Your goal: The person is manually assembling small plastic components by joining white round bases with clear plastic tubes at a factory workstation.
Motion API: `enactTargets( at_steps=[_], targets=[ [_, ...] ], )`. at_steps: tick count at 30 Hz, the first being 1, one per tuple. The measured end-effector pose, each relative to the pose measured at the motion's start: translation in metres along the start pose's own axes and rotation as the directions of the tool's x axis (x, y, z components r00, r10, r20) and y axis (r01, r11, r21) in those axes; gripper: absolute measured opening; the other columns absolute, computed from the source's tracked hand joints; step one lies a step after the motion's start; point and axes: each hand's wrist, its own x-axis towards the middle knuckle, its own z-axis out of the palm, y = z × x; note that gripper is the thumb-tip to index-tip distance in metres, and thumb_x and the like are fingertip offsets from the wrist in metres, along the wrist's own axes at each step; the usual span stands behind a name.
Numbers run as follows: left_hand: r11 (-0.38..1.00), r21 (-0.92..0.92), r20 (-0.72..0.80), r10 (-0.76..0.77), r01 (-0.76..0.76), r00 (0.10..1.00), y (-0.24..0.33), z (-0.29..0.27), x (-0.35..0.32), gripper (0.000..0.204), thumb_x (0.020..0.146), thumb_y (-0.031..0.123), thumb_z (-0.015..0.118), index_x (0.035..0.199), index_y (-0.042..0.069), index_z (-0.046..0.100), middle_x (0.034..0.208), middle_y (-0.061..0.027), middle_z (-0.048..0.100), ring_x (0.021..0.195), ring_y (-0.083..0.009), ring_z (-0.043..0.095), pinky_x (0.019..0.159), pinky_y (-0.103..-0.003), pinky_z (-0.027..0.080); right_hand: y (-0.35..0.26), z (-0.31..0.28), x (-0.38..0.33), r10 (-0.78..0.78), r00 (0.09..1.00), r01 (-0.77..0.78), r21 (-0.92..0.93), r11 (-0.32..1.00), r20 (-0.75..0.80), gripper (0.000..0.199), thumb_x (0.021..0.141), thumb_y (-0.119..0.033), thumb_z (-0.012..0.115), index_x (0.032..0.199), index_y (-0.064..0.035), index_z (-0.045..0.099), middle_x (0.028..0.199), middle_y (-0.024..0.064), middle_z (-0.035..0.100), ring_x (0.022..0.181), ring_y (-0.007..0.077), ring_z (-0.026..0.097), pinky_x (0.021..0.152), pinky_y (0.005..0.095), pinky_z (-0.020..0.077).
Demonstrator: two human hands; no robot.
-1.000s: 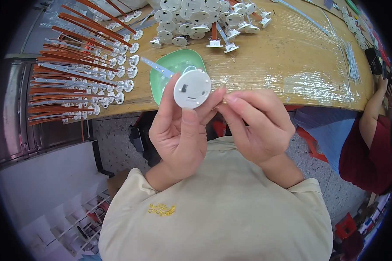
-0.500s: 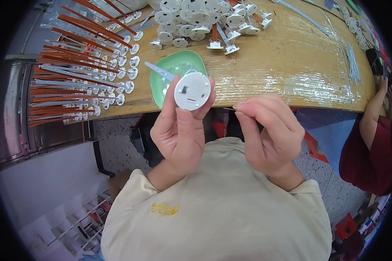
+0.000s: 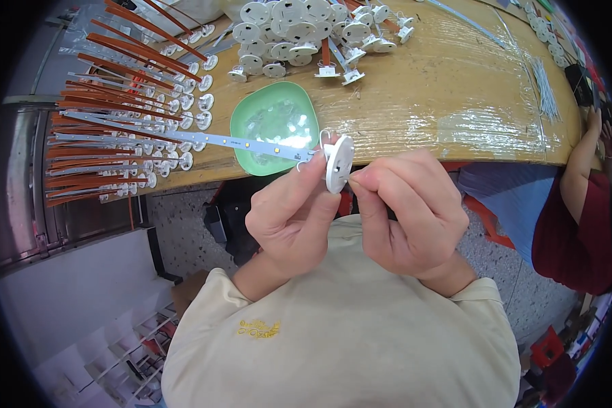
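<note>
The left hand [image 3: 292, 217] pinches a white disc [image 3: 338, 163] edge-on above the lap, its long strip [image 3: 204, 139] jutting left. The right hand [image 3: 408, 211] closes fingertips against the disc's rim, steadying it. Beyond the hands, a green bowl [image 3: 251, 115] sits on the surface [image 3: 455, 88], within easy reach.

A broad bare stretch of the plastic-wrapped wooden table [image 3: 455, 88] lies open at upper right of centre, between the green dish [image 3: 273, 126] and the bundle of thin white ties [image 3: 545, 88] near the right rim. The upper left is crowded with rows of orange strips on white discs [image 3: 115, 115], and a heap of white round caps [image 3: 299, 34] fills the top centre. Another person's arm [image 3: 578, 163] blocks the right edge.
</note>
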Motion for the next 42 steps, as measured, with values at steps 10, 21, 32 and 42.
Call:
enactTargets(
  at_steps=[10, 21, 32, 42],
  targets=[
    [0.972, 0.212, 0.021, 0.094, -0.097, 0.995, 0.007, -0.003, 0.008, 0.040, 0.078, -0.012, 0.071, 0.117, -0.009, 0.066, 0.084, -0.0183, 0.071, 0.066, -0.0165, 0.066, 0.066, -0.024, 0.051, -0.004, 0.001, -0.007, -0.061, 0.998, 0.063, -0.071, 0.996, 0.019, 0.022, 0.067, 0.013, 0.066, 0.089, 0.0080, 0.065, 0.080, 0.0128, 0.063, 0.063, 0.0249, 0.060, 0.054, 0.0311, 0.0502],
    [0.968, 0.000, 0.150, 0.248, -0.250, 0.957, 0.020, -0.010, 0.013, 0.043, 0.069, 0.006, 0.084, 0.106, -0.007, 0.066, 0.104, -0.0289, 0.069, 0.088, -0.0360, 0.073, 0.072, -0.034, 0.060, -0.012, -0.025, -0.006, -0.035, 0.998, 0.018, 0.261, 0.965, 0.059, 0.024, 0.071, -0.002, 0.079, 0.092, 0.0019, 0.069, 0.087, 0.0114, 0.069, 0.066, 0.0242, 0.064, 0.057, 0.0305, 0.0533],
    [0.927, 0.064, 0.366, 0.323, -0.370, 0.873, 0.002, 0.004, 0.006, 0.034, 0.071, 0.000, 0.079, 0.104, -0.003, 0.072, 0.093, -0.0168, 0.072, 0.075, -0.0250, 0.072, 0.063, -0.029, 0.058, 0.013, -0.032, -0.011, 0.638, 0.535, -0.836, 0.457, 0.303, 0.555, 0.030, 0.088, 0.002, 0.063, 0.117, 0.0083, 0.063, 0.101, 0.0129, 0.070, 0.088, 0.0146, 0.066, 0.076, 0.0260, 0.0535],
    [0.878, 0.420, 0.241, 0.136, -0.229, 0.961, -0.006, -0.019, 0.025, 0.052, 0.065, 0.021, 0.089, 0.108, -0.002, 0.069, 0.088, -0.0160, 0.072, 0.073, -0.0266, 0.071, 0.063, -0.032, 0.056, 0.062, -0.015, 0.020, 0.799, 0.551, -0.834, 0.179, 0.522, 0.242, 0.019, 0.097, -0.013, 0.061, 0.098, 0.0036, 0.070, 0.068, 0.0013, 0.064, 0.058, 0.0040, 0.054, 0.051, 0.0198, 0.0385]
  ],
)
